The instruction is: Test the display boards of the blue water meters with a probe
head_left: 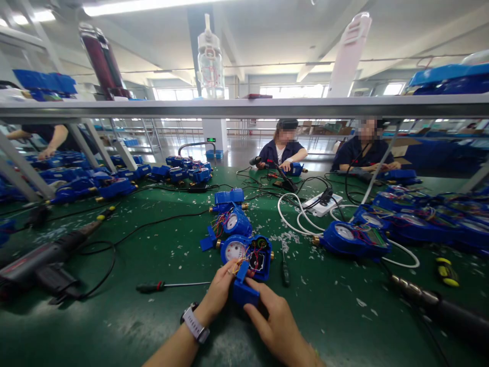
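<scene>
In the middle of the bench lies a blue water meter (234,250) with a round white dial and an opened housing full of thin wires. My right hand (273,316) grips a blue plastic cover (245,294) at the near side of that meter. My left hand (219,288), with a watch on the wrist, has its fingers closed at the thin wires (240,266) beside the cover; the fingertips are partly hidden. Just beyond sits a second blue meter (233,221), its wires exposed. A screwdriver (153,287) lies left of my hands, another screwdriver (284,270) to the right.
A hot-air gun (42,265) rests at left, a dark tool with a metal barrel (428,298) at right. Several blue meters (355,239) stand on the right, near a white power strip (323,204) and cables. Scraps litter the green bench. Co-workers (284,150) sit opposite, below a shelf (244,107).
</scene>
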Tool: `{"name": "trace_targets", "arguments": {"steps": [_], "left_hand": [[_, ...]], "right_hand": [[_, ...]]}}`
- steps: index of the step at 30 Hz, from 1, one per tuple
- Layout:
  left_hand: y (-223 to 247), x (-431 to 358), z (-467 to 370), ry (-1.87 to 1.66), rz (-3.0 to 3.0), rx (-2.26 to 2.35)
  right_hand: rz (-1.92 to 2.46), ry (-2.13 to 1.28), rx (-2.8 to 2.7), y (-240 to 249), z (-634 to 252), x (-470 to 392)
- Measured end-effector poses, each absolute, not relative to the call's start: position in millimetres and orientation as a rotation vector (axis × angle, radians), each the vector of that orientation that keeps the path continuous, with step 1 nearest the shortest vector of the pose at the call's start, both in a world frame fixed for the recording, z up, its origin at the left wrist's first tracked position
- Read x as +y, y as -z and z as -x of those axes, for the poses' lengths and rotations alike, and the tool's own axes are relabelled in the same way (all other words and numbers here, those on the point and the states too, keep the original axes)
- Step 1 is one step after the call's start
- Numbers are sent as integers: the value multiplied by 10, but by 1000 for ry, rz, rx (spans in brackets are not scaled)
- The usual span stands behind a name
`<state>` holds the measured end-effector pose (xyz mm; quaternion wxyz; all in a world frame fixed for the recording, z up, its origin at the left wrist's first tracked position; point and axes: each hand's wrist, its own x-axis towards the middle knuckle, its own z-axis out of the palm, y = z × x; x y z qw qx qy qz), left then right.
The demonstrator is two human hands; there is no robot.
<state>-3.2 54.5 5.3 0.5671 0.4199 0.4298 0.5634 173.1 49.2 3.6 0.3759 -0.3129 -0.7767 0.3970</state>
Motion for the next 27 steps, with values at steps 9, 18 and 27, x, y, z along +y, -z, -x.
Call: {"name": "trace_targets", "arguments": {"steps": [9, 18, 27], "left_hand": [[-81, 561, 60, -1264, -715, 894], [-88, 561, 148, -1174, -613, 813], [-105, 558, 131, -1159, -641, 725]], "right_hand": [[785, -936, -2169, -86, -1706, 430], [820, -903, -2227, -117, -1719, 427], [818, -937, -2106, -123, -1756, 497]]}}
